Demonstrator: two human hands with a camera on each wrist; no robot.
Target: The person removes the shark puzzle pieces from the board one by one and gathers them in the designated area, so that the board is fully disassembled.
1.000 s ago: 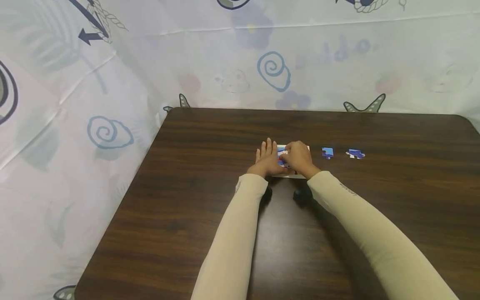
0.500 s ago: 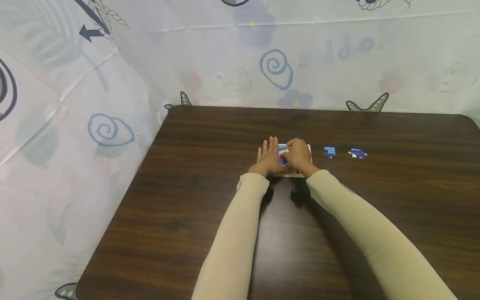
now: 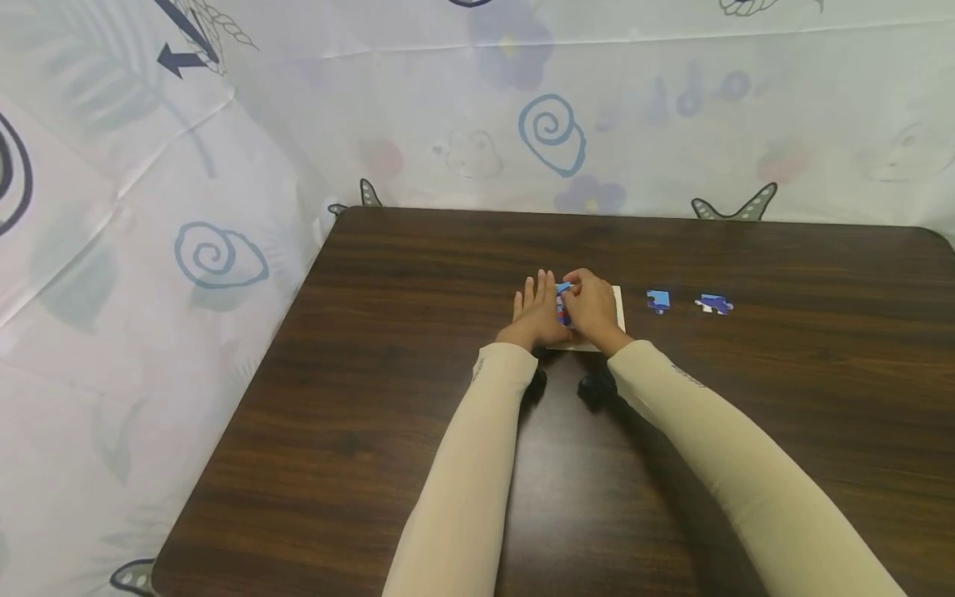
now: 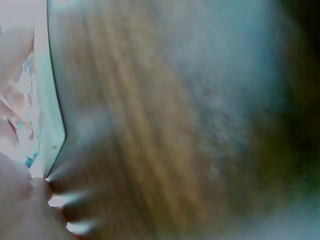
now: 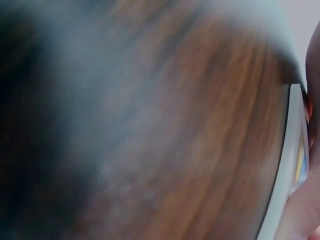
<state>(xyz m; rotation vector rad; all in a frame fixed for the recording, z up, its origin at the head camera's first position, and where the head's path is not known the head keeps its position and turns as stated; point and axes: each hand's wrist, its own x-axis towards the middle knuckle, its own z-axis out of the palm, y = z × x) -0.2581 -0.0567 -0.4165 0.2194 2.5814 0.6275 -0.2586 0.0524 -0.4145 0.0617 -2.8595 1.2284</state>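
A small puzzle board (image 3: pixel 620 308) with a pale frame lies on the table under both hands. My left hand (image 3: pixel 539 319) rests along its left side, fingers extended and thumb across the near edge. Over the middle of the board, my right hand (image 3: pixel 593 308) has its fingers bent down, with thumb and index finger pinching a blue puzzle piece (image 3: pixel 564 288), largely covered by the hands. Each wrist view catches the frame edge (image 4: pixel 51 120) at its border, with blurred fingers beside it. Bits of the coloured picture show between the hands.
Right of the board lie two loose puzzle pieces, a blue one (image 3: pixel 658 300) and a purple and white one (image 3: pixel 714 304). The dark wooden table (image 3: pixel 336 373) reaches back to a patterned white cloth (image 3: pixel 448 124). A black wrist device (image 3: pixel 595 390) hangs under the right wrist.
My right hand has shifted slightly left and away over the board, baring more of its right frame. The left hand stays in place; the head view has tilted slightly.
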